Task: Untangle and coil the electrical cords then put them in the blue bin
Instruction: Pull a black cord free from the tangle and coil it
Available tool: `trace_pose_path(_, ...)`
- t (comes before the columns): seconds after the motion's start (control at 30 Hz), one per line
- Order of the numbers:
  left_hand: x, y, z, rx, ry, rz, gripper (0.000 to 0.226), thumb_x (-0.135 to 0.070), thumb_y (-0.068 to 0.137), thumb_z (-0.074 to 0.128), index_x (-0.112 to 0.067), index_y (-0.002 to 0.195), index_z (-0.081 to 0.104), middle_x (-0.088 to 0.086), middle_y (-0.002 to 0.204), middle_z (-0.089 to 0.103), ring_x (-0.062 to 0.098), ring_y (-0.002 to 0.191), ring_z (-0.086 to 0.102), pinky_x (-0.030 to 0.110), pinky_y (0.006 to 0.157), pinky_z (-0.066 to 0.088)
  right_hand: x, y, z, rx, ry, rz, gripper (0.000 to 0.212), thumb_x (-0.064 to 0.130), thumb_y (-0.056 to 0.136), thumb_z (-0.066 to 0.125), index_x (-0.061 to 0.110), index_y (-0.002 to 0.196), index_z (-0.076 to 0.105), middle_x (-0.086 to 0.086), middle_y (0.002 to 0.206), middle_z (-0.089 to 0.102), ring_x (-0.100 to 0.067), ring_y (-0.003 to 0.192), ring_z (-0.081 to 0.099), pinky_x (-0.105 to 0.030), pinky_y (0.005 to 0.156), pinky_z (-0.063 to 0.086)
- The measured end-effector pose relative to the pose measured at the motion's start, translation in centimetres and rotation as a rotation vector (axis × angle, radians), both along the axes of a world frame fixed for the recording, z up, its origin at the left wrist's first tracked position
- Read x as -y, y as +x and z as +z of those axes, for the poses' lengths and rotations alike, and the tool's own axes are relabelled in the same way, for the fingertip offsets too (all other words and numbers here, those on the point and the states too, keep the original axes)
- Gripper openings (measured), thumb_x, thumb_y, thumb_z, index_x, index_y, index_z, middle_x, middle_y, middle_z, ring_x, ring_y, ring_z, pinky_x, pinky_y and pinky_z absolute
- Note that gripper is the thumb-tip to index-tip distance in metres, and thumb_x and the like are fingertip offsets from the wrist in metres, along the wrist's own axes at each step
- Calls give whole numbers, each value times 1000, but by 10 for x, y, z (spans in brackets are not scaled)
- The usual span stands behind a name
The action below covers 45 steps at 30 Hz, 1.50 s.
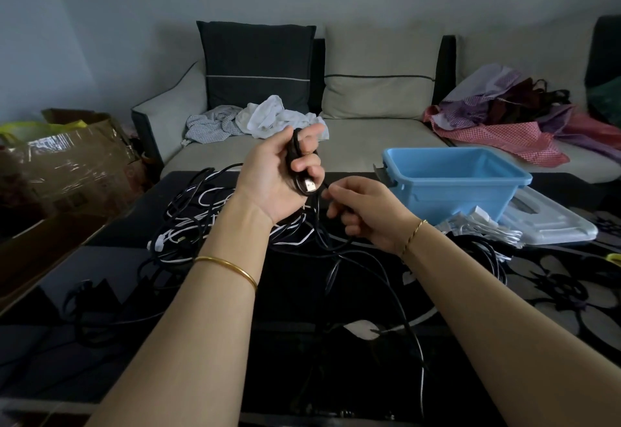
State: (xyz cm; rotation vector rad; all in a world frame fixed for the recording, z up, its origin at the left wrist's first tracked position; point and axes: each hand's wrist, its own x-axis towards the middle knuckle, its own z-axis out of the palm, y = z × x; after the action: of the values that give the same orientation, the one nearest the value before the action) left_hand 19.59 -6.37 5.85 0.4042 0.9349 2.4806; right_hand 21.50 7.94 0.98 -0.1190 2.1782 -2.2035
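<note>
My left hand is raised above the table and grips a small coil of black USB cord, its metal plug sticking out below the fingers. My right hand pinches the same black cord just below and to the right, where it trails down to the table. A tangle of black and white cords lies on the dark glass table behind my left wrist. The blue bin stands to the right of my hands; its inside looks bare.
A translucent lid lies under the bin, with white cords bundled beside it. More black cord loops at the right. A sofa with cushions and clothes stands behind the table. A cardboard box sits at left.
</note>
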Motion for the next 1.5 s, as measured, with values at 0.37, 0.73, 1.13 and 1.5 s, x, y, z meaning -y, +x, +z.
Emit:
trace_pose_path(0.37,5,-15,-3,-150,-67,329,19,-26,99,44,-17,115,50,-7,87,71,4,57,54,43,98,44,7,7,-8,-2,-7,159,3,3,96,46,6,94,48,-4,62,51,-13,46,55,-23,48,48)
trace_pose_path(0.73,0,-17,-20,-530,-612,635,35,-13,102,41,-11,137,42,-3,85,72,5,65,58,24,76,46,4,18,15,48,319,363,9,-3,89,49,6,87,47,-7,53,56,-20,52,64,-28,60,51)
trace_pose_path(1.13,5,-12,-33,-1009,-1538,578,41,-20,97,45,-12,137,44,10,92,70,23,90,62,37,84,47,6,18,40,-233,1222,168,23,0,79,54,5,99,64,-2,82,56,-17,76,55,-22,61,41)
trace_pose_path(1.5,6,2,-24,-742,-1463,227,40,-32,102,33,-6,80,54,-3,42,47,16,36,39,26,47,35,6,9,36,-408,1665,-620,27,41,82,64,21,69,51,1,81,56,-24,96,56,-37,85,28)
